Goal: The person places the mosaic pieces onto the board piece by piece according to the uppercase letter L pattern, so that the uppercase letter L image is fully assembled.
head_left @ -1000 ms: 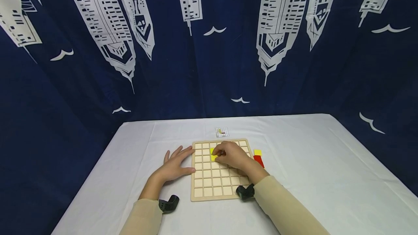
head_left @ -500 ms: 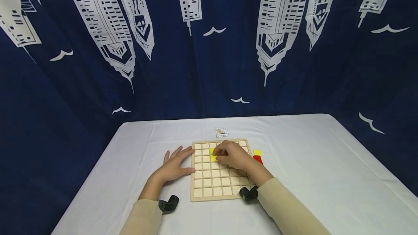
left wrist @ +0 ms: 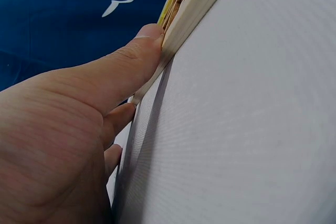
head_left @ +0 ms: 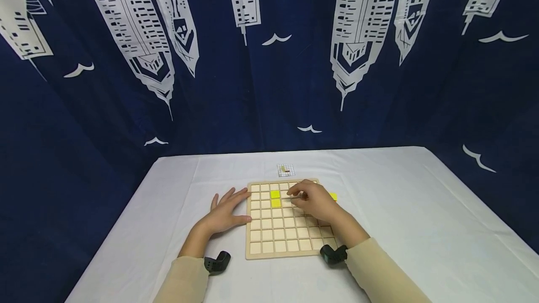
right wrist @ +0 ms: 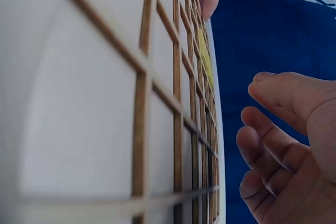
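A wooden grid board (head_left: 257,256) lies on the table. Two yellow pieces (head_left: 275,194) fill adjoining squares in its upper part. My left hand (head_left: 225,214) is spread at the board's left edge; in the left wrist view its thumb (left wrist: 126,64) touches the rim. Over the upper right of the grid hovers my right hand (head_left: 313,202), fingers loosely bent. The right wrist view shows a gap between thumb and fingers (right wrist: 270,135), with nothing held. Another yellow piece (head_left: 334,196) peeks out past the right hand. The red piece is hidden behind that hand.
A small printed grid card (head_left: 286,170) lies beyond the board. The white tablecloth (head_left: 404,228) spreads around it. A dark blue curtain (head_left: 261,106) with white building prints hangs behind the table. Dark wrist cameras (head_left: 217,263) sit at both cuffs.
My right hand has lifted off the yellow pieces on the board and moved right, uncovering them. It now covers the red piece beside the board. The left hand stays put.
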### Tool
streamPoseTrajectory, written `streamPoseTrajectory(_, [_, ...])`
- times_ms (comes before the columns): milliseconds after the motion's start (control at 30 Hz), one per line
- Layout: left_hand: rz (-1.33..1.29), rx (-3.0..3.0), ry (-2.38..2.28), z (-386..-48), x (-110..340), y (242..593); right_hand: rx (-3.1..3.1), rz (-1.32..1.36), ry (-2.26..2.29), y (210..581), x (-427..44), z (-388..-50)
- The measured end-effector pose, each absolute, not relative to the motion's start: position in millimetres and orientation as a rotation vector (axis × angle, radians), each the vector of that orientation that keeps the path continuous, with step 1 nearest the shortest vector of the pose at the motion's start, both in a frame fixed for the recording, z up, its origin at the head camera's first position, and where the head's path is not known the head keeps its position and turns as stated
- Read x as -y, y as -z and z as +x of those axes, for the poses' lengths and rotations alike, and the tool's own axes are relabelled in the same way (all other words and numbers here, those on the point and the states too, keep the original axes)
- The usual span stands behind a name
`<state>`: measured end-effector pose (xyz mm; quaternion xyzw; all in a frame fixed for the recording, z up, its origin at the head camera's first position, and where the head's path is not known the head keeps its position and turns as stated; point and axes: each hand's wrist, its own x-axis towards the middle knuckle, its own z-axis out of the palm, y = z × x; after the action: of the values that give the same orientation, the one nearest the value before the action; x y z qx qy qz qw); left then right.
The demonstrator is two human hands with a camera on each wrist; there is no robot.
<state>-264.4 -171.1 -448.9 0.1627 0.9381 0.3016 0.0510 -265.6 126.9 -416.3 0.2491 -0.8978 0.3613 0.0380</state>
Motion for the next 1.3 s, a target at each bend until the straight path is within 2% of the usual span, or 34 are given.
streamPoseTrajectory(833, [0.503, -2.856, -0.917, -266.3, 172.8, 451.0, 2.764, 0.342, -1.076, 417.0, -182.4, -268.8])
streamPoseTrajectory(1300, [0.524, -2.861, -0.909, -263.7, 172.7, 448.1, 2.862, 0.240, -1.064, 431.9, -214.2, -274.1])
